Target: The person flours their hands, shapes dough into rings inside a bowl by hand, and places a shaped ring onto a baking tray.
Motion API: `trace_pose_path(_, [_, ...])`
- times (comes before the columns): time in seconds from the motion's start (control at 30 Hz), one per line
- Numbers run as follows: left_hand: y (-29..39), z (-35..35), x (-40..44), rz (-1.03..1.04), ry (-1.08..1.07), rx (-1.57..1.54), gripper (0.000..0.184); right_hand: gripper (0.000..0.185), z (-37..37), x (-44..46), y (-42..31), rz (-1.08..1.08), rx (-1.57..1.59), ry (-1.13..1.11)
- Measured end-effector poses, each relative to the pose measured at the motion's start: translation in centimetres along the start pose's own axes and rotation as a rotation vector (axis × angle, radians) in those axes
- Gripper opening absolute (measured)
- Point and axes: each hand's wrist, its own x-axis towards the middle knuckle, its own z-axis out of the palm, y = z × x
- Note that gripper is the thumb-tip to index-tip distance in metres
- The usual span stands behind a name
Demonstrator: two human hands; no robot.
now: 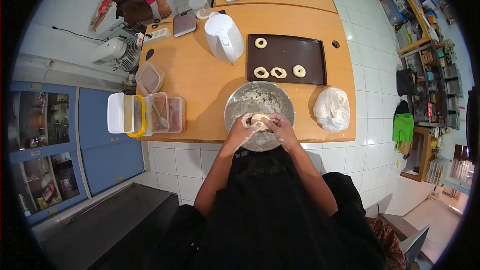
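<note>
In the head view, the left hand (242,129) and right hand (281,129) close their grip on a dough piece (260,120) over the metal bowl (288,105). Uneven pinching could tear it; pressing the bowl's near rim, past the counter (200,97) edge, might tip it. The wooden counter bears a dark tray (307,52) far right; white floor tiles (372,102) lie right, blue cabinets (105,140) left.

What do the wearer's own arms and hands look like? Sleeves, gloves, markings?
Left hand and right hand: no gloves, smeared whitish to the wrists. Forearms bare, no watch visible. Black sleeves end near the elbows. Finger rings: too small to tell.
</note>
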Motion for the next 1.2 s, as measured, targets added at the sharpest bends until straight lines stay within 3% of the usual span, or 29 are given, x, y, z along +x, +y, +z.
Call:
trace_pose_path(0.2, [0.2,0.1,0.2,-0.059,0.003,0.101,0.035,0.022,-0.2,-0.2,0.1,-0.022,-0.001,0.045])
trace_pose_path(0.3, [1.1,0.3,-0.2,-0.131,0.000,-0.060,0.034,0.022,-0.1,-0.5,-0.3,-0.011,-0.005,0.033])
trace_pose_path(0.8, [0.3,1.5,-0.3,0.046,0.123,0.125,0.029,0.024,-0.4,-0.4,0.4,-0.046,-0.036,0.006])
trace_pose_path(1.07, [0.7,2.3,-0.2,0.004,0.172,0.176,0.029,0.022,-0.8,-0.4,0.3,-0.029,-0.029,-0.017])
trace_pose_path(1.2, [0.2,2.3,0.2,0.048,0.178,0.182,0.029,0.032,-0.7,-0.6,-0.3,0.000,-0.043,-0.043])
